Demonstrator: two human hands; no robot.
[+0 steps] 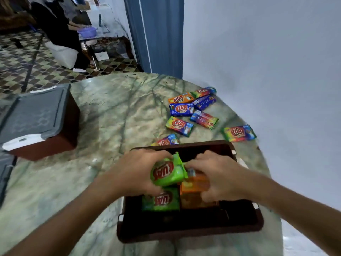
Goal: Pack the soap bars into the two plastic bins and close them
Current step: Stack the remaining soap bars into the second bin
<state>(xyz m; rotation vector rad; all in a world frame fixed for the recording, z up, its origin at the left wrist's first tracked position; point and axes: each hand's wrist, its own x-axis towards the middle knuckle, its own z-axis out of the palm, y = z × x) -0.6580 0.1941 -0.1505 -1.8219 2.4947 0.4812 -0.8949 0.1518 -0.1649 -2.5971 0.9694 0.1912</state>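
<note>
While both forearms reach in over the open dark brown plastic bin (190, 230), I see my left hand (136, 172) with its fingers curled around a bright green wrapped soap bar (167, 172), the grip closed on it and holding it tilted above the bin's inside. My right hand (219, 178) sits just beside it, knuckles up, its fingers bent down onto an orange wrapped soap bar (193, 184); its fingertips are hidden, so I cannot tell whether that grip actually pinches the bar or only presses on it. The green bar's wrapper shows a red oval logo and a crimped end that touches the right hand's fingers. Below the hands, a second green soap bar (161, 200) and another orange soap bar (195, 201) lie flat side by side in the bin. Beyond the bin, a scatter of loose wrapped soap bars (191, 111) in blue, orange, green and rainbow wrappers lies on the green marbled bench (114, 115). At the left, well apart, a second brown bin with a grey lid (36, 117) stands on the bench.
</note>
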